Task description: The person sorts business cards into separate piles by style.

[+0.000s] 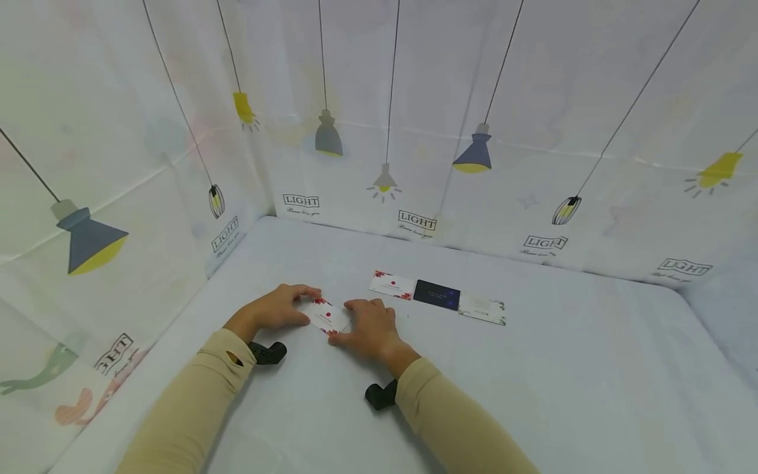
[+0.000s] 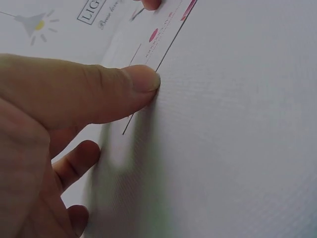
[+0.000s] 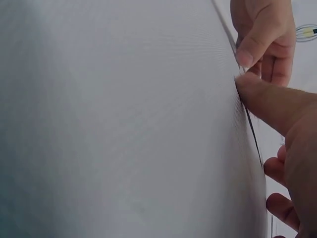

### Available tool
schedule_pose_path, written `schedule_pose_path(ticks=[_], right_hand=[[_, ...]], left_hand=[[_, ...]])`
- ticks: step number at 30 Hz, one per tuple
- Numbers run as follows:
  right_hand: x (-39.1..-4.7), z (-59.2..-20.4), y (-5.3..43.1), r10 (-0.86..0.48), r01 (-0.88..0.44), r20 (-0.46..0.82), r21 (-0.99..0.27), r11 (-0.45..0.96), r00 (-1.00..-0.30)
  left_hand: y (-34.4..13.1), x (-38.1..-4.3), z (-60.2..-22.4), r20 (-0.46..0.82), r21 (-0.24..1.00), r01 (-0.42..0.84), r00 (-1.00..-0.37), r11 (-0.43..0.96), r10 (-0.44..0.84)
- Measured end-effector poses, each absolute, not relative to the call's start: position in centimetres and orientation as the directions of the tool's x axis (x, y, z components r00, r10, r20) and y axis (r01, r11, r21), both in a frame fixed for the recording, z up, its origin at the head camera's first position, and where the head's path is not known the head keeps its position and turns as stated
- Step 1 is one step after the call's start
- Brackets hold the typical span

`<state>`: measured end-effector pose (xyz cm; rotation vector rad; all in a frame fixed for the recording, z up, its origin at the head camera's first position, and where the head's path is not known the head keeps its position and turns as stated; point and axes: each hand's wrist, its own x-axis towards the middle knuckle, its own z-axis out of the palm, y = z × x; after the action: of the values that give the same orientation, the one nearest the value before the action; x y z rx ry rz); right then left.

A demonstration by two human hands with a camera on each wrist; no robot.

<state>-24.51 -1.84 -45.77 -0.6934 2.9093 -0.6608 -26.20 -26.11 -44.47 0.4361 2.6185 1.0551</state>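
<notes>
A white business card (image 1: 328, 316) with red floral corners and a red dot is between my two hands, turned at an angle. My left hand (image 1: 275, 309) holds its left side, index finger at the top corner and thumb near the lower left. In the left wrist view, the left thumb (image 2: 141, 82) lies over the card's edge (image 2: 171, 37). My right hand (image 1: 373, 329) grips the opposite side, thumb at the bottom corner and fingers curved beyond the right edge. The right wrist view shows the right thumb (image 3: 257, 91) at the card's thin edge, close to the left hand (image 3: 267, 37).
Right of the hands, three cards lie end to end in a slanting row: a white one with red flowers (image 1: 392, 284), a dark blue one (image 1: 437, 295) and a pale one with leafy corners (image 1: 482, 309). A white cloth covers the table (image 1: 562, 382); lamp-printed curtains (image 1: 414, 79) stand behind and left.
</notes>
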Motion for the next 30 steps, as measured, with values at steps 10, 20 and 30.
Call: schedule_pose_path(ticks=[10,20,30], right_hand=[[-24.8,-45.4,-1.5,-0.443,-0.410,0.026,-0.434,0.803,-0.896],[-25.4,-45.0,-0.6,-0.472,-0.422,-0.003,-0.444,0.790,-0.882],[-25.9,-44.8,0.7,-0.520,-0.450,-0.028,-0.464,0.763,-0.854]], left_hand=[[-25.5,-26.1,-44.3,-0.185,0.677,0.086,-0.942,0.731,0.282],[-24.8,-26.2,-44.4,-0.206,0.649,0.063,-0.945,0.758,0.256],[-24.1,-25.4,-43.7,-0.233,0.604,0.075,-0.936,0.793,0.265]])
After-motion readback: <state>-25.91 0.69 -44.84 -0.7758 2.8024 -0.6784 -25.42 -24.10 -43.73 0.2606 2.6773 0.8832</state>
